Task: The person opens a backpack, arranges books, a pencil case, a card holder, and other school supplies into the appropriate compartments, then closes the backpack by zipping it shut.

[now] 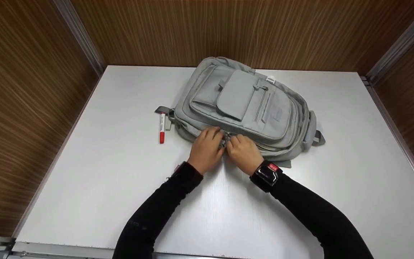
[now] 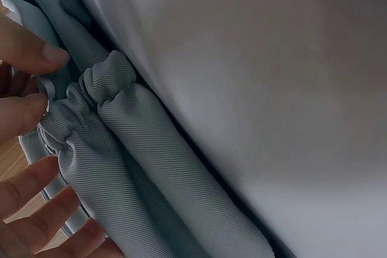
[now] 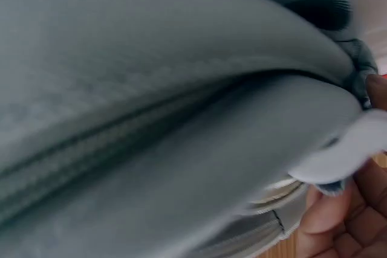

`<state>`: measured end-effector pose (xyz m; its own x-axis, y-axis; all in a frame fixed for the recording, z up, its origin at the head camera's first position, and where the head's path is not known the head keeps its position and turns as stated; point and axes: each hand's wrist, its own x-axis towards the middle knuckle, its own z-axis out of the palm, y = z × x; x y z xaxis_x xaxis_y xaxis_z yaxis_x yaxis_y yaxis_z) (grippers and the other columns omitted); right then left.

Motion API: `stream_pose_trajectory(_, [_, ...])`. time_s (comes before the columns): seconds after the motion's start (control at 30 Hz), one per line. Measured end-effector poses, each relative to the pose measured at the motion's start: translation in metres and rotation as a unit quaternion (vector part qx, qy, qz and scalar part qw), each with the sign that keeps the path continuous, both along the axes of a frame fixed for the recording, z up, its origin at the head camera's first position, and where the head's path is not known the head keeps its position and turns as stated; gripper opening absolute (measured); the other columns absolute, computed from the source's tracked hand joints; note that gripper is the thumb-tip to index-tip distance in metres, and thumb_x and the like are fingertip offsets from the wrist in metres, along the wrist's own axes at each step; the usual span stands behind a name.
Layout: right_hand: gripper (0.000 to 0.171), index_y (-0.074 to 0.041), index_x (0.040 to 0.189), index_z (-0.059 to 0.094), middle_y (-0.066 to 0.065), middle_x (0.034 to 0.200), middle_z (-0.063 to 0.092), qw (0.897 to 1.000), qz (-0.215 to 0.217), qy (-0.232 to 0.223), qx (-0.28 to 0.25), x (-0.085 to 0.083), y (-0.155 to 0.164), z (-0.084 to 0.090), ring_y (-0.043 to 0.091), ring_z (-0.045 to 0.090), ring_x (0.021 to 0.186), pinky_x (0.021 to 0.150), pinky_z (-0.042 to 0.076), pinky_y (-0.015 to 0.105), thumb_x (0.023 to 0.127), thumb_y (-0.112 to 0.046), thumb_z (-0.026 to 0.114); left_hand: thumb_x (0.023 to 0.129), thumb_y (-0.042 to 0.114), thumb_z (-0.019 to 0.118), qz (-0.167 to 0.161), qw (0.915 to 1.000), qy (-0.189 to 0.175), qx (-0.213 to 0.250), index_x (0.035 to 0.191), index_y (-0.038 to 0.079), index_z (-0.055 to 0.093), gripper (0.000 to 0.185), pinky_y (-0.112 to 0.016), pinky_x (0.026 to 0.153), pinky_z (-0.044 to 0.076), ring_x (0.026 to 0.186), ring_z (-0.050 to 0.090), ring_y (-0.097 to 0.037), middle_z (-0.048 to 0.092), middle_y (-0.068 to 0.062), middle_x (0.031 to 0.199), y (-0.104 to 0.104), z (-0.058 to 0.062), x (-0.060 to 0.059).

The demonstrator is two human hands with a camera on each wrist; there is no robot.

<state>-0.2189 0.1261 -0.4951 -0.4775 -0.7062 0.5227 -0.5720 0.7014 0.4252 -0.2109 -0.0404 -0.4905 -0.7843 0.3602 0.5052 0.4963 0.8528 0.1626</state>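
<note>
A grey backpack lies on the white table with its front pocket and flap facing up. Both hands meet at its near side, around a metal zip part. My left hand grips the bag's side, fingers spread over a gathered elastic pocket and thumb close to the zip end. Just right of it, my right hand has its fingers curled. In the right wrist view, that hand pinches a pale grey zip pull. A parted seam with zip teeth runs along the bag there.
Left of the bag lies a red and white marker, beside a strap end. Another strap loop sticks out at the bag's right end. Wood-grain panels stand along the table's back and sides.
</note>
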Motion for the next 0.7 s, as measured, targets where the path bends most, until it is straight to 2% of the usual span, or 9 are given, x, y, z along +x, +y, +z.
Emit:
stream_pose_trajectory(0.1, [0.006,-0.004,0.084,0.065,0.007,0.081,0.063,1.0,-0.008,-0.004,0.012,-0.002,-0.001,-0.001,0.021,0.057,0.071,0.061,0.05,0.03,0.082,-0.009,0.063,0.083,0.019,0.072,-0.003,1.0,-0.006,0.005,0.118,0.003,0.065,0.039,-0.037,0.107,0.044,0.12,0.057,-0.03,0.062,-0.013,0.128,-0.001,0.001,0.0])
stream_pose_trajectory(0.27, [0.007,-0.004,0.084,0.066,0.007,0.083,0.064,1.0,0.018,-0.012,0.012,-0.002,0.004,0.0,0.022,0.057,0.072,0.062,0.05,0.031,0.083,-0.011,0.064,0.089,0.019,0.067,-0.006,0.9993,-0.021,0.03,0.11,0.004,0.068,0.026,-0.038,0.106,0.047,0.121,0.058,-0.03,0.063,-0.013,0.129,-0.001,0.001,0.001])
stream_pose_trajectory(0.37, [0.006,-0.004,0.08,0.065,0.007,0.079,0.064,0.998,0.052,0.002,-0.023,-0.001,0.01,0.004,0.022,0.056,0.07,0.062,0.049,0.031,0.082,-0.01,0.066,0.09,0.02,0.067,-0.002,0.9992,-0.027,0.03,0.108,0.005,0.07,0.024,-0.038,0.106,0.046,0.123,0.057,-0.03,0.062,-0.013,0.13,-0.001,0.001,0.001])
stream_pose_trajectory(0.47, [0.013,-0.005,0.073,0.061,0.006,0.072,0.06,0.993,0.076,0.01,-0.088,0.001,0.017,0.009,0.023,0.052,0.064,0.057,0.047,0.033,0.081,-0.008,0.07,0.088,0.019,0.069,-0.001,0.9993,-0.028,0.023,0.106,0.004,0.07,0.023,-0.039,0.106,0.046,0.124,0.056,-0.03,0.06,-0.014,0.132,-0.002,0.001,0.0])
stream_pose_trajectory(0.53, [0.016,-0.005,0.07,0.059,0.006,0.068,0.057,0.988,0.074,-0.015,-0.134,0.003,0.021,0.011,0.023,0.051,0.061,0.055,0.045,0.035,0.08,-0.008,0.072,0.086,0.018,0.07,-0.002,0.9995,-0.022,0.021,0.103,0.004,0.069,0.022,-0.039,0.103,0.049,0.123,0.057,-0.03,0.06,-0.014,0.132,-0.002,0.001,0.0])
stream_pose_trajectory(0.63, [0.018,-0.006,0.071,0.059,0.004,0.065,0.056,0.977,0.051,-0.085,-0.187,0.008,0.028,0.013,0.023,0.052,0.06,0.054,0.046,0.035,0.084,-0.011,0.071,0.085,0.014,0.07,-0.01,0.9997,-0.01,0.02,0.102,0.004,0.068,0.02,-0.038,0.097,0.053,0.12,0.059,-0.03,0.06,-0.014,0.131,-0.002,-0.001,-0.002])
stream_pose_trajectory(0.7, [0.02,-0.007,0.07,0.058,0.003,0.064,0.055,0.963,0.034,-0.148,-0.224,0.011,0.032,0.014,0.021,0.051,0.058,0.053,0.044,0.034,0.086,-0.012,0.07,0.083,0.01,0.07,-0.014,0.9997,-0.003,0.018,0.102,0.004,0.067,0.02,-0.037,0.091,0.056,0.117,0.061,-0.029,0.06,-0.014,0.13,-0.002,-0.001,-0.003])
